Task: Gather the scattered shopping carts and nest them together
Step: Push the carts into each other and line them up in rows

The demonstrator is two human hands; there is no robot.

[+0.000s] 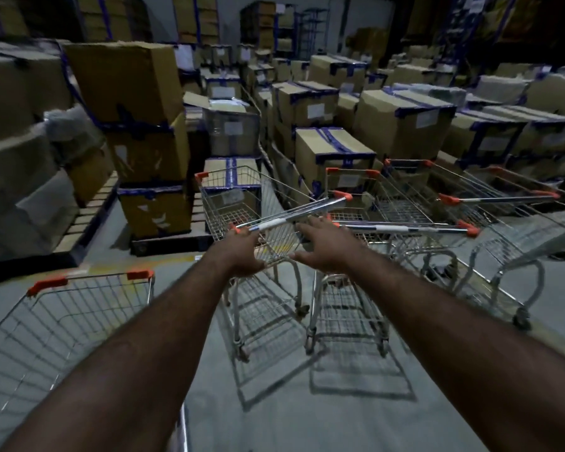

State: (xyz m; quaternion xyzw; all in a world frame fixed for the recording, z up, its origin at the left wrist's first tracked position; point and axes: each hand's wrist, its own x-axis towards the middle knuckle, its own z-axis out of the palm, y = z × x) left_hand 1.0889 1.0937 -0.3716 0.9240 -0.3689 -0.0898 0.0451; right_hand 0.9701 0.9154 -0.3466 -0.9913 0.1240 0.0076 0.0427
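Several wire shopping carts with orange corner caps stand on the grey floor. The middle cart faces away from me, its chrome handle bar slanting up to the right. My left hand reaches to the bar's left end, fingers curled at it; whether it grips the bar is unclear. My right hand hovers just under the bar with its fingers spread, holding nothing. A second cart stands close on the right, a third beyond it. Another cart sits at my near left.
Stacked cardboard boxes with blue tape on pallets fill the left and the back. More boxes stand behind the carts on the right. Grey floor stretches between me and the carts.
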